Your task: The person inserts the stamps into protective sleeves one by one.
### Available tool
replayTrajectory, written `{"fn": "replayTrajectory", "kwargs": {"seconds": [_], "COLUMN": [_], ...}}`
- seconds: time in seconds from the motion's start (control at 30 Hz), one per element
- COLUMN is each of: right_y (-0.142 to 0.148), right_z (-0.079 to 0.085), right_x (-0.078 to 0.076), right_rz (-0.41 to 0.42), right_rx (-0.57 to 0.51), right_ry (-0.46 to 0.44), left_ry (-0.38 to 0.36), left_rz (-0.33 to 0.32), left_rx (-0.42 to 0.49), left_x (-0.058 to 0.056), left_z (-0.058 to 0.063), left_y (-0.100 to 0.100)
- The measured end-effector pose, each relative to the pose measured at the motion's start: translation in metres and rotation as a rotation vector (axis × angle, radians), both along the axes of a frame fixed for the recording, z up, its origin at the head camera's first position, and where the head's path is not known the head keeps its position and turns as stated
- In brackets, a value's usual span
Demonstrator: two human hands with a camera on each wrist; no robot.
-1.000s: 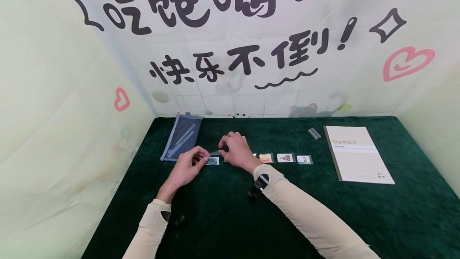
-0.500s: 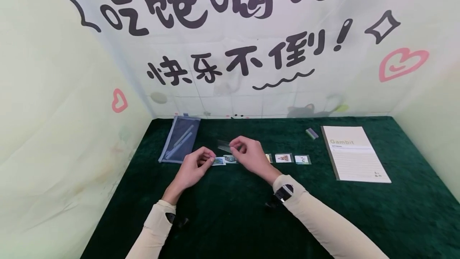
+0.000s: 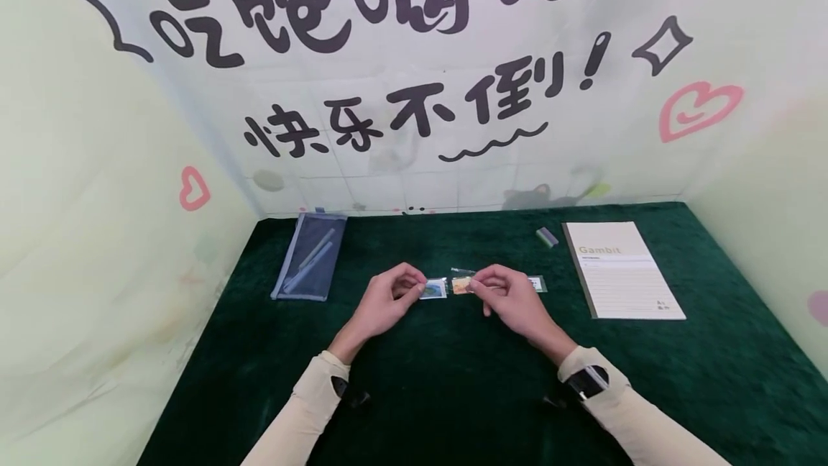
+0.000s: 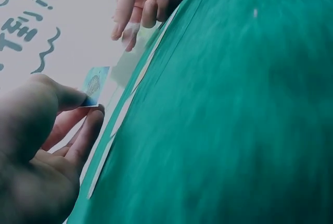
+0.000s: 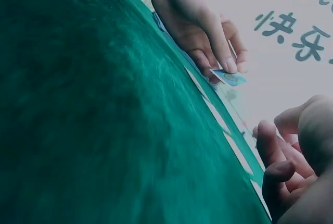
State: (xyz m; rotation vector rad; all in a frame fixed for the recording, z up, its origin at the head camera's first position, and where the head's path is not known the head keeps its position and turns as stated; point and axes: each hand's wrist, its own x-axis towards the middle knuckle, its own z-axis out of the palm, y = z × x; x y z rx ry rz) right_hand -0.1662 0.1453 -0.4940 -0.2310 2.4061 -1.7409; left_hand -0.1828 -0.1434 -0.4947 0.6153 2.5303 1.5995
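Note:
My left hand [image 3: 391,300] pinches a small blue picture stamp [image 3: 434,288] between thumb and fingertips, at its left edge. In the left wrist view the stamp [image 4: 95,85] stands tilted above the green cloth. My right hand [image 3: 514,300] pinches a clear plastic sleeve [image 4: 127,67], which is hard to make out and points toward the left hand. Beyond these fingers lies a row of sleeved stamps; an orange one [image 3: 461,285] and the end one [image 3: 535,284] show in part, and the hands hide others. The right wrist view shows the row edge-on [image 5: 239,153].
A blue mesh zip pouch [image 3: 307,257] with pens inside lies at the back left. At the right lies a white notebook [image 3: 624,272], with a small purple and green eraser-like block [image 3: 547,237] behind it. Printed cloth walls surround the green table cloth [image 3: 427,394].
My right hand has lifted the clear sleeve and carried it right. My left hand has moved right with the stamp, now in front of the row. The head view has shifted slightly.

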Motion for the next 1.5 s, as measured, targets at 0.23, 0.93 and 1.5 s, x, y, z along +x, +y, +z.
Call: {"fn": "replayTrajectory", "kwargs": {"seconds": [0.23, 0.93, 1.5], "right_y": [0.029, 0.038, 0.037], "right_z": [-0.004, -0.008, -0.011], "right_x": [0.016, 0.019, 0.015], "right_rz": [-0.001, 0.035, 0.128], "right_rx": [0.012, 0.023, 0.045], "right_ry": [-0.074, -0.09, -0.057], "left_ry": [-0.064, -0.26, -0.234], "left_rz": [-0.065, 0.02, 0.044], "left_rx": [0.05, 0.255, 0.181], "left_x": [0.009, 0.018, 0.016], "left_z": [-0.001, -0.019, -0.02], "left_y": [0.024, 0.033, 0.035]}}
